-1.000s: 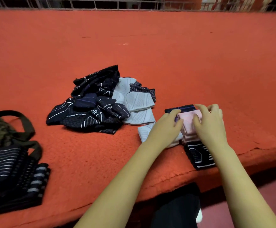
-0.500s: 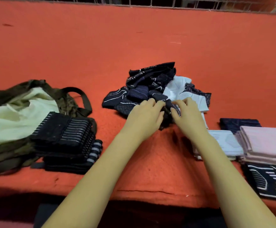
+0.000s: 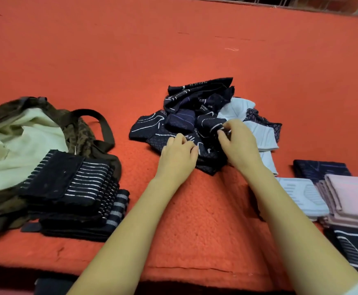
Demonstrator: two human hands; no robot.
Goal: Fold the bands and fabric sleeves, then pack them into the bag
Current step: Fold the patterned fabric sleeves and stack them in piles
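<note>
Worktop (image 3: 195,220), near to far: left hand (image 3: 177,156) and right hand (image 3: 238,144), fingers (image 3: 230,125) curled, both pinching one dark sleeve (image 3: 208,155) at the near edge of the unfolded pile (image 3: 197,96) — right hand reaching deeper — bag (image 3: 84,128) open, well left.

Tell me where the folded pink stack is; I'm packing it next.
Head view, far right: the folded pink stack lies on the red mat, a light-blue folded piece at its left and a navy folded piece behind it.
</note>
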